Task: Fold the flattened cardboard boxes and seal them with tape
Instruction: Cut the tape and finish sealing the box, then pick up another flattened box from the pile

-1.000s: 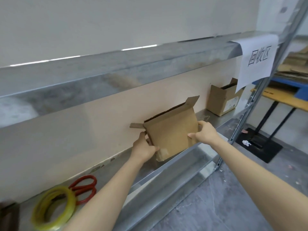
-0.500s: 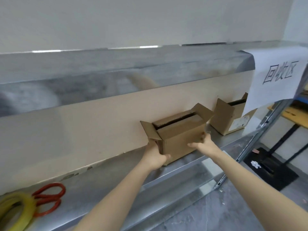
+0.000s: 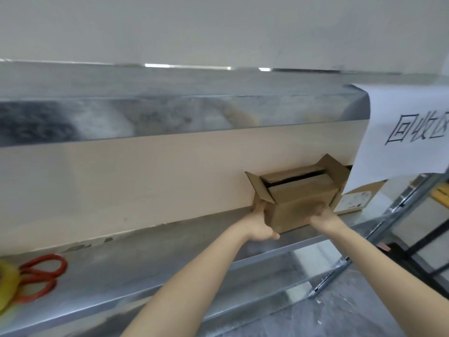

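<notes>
- Our left hand [image 3: 258,227] is gripping the cardboard box [image 3: 301,203] by its left side.
- Our right hand [image 3: 324,216] is clasping its right side.
- It is sitting on the shelf [image 3: 170,251], flaps open, interior dark.

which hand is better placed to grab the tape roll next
Left, probably. The yellow tape roll lies at the far left of the shelf beside the red scissors, on the side of the left hand. The right hand is farther away and could steady the cardboard box.
</notes>
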The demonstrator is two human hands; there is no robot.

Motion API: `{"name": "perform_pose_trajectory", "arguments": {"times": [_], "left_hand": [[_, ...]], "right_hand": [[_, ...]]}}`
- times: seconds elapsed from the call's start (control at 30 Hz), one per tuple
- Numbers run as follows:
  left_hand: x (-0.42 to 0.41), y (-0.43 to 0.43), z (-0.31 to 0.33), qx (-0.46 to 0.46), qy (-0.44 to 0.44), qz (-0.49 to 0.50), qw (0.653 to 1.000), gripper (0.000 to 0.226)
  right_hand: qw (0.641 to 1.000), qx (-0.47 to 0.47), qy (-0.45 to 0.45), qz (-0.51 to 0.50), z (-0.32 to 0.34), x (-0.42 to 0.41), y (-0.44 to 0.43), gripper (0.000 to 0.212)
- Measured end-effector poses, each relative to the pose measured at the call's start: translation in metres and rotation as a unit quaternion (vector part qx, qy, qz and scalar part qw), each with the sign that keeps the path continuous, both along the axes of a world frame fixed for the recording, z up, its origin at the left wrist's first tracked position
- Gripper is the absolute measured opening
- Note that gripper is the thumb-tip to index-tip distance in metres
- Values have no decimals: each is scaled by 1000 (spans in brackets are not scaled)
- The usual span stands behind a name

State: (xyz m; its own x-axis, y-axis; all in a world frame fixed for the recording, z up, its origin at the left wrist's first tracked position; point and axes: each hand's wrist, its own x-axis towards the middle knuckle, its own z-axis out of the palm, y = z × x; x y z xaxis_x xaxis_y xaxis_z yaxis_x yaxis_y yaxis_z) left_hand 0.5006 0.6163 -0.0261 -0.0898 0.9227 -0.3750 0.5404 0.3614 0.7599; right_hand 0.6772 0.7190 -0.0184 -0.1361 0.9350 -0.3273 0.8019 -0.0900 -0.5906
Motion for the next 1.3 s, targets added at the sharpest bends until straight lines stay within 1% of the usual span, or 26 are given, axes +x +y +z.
{"name": "perform_pose_trajectory", "arguments": {"times": [0.17, 0.23, 0.3, 0.37, 0.47, 0.5, 0.57, 0.63, 0.73, 0.77, 0.9, 0.97, 1.03, 1.1, 1.2, 1.3], "left_hand": [[7, 10, 1, 25, 11, 2, 1000, 91], [3, 5, 4, 48, 10, 6, 999, 93], [-9, -3, 7, 76, 15, 11, 997, 96], [-27, -16, 12, 89, 42, 18, 995, 93], [-63, -43, 17, 97, 99, 33, 990, 79], [-77, -54, 18, 101, 111, 44, 988, 74], [-105, -82, 21, 108, 120, 72, 984, 67], [-134, -114, 23, 117, 118, 100, 981, 63], [-181, -170, 26, 131, 114, 133, 976, 58], [-198, -190, 28, 137, 116, 146, 973, 55], [-270, -276, 34, 166, 130, 230, 950, 43], [-305, -321, 34, 161, 148, 284, 933, 37], [-337, -365, 35, 154, 168, 342, 912, 32], [-365, -404, 34, 139, 179, 392, 892, 32], [-395, -454, 32, 94, 204, 439, 870, 40], [-419, -497, 29, 63, 236, 478, 844, 39]], "right_hand": [[1000, 10, 21, 12, 9, 0, -1, 71], [999, 20, 35, 8, 12, -5, -7, 77], [999, 30, 39, 0, 16, -12, -18, 78], [999, 24, 21, 0, 15, -20, -32, 68], [999, -23, -6, 40, 12, -39, -58, 34], [997, -38, -14, 62, 10, -49, -67, 30], [992, -55, -29, 111, 9, -76, -89, 31], [986, -58, -20, 158, 9, -109, -117, 30], [978, -34, 35, 202, 11, -164, -165, 26], [975, -24, 54, 214, 12, -184, -181, 28], [951, -3, 148, 272, 14, -268, -249, 35], [937, -4, 170, 306, 14, -307, -284, 32], [920, -13, 179, 348, 15, -346, -319, 28], [902, -29, 180, 391, 17, -381, -349, 28], [879, -48, 173, 441, 17, -425, -385, 28], [862, -45, 158, 479, 16, -462, -410, 27]]}}
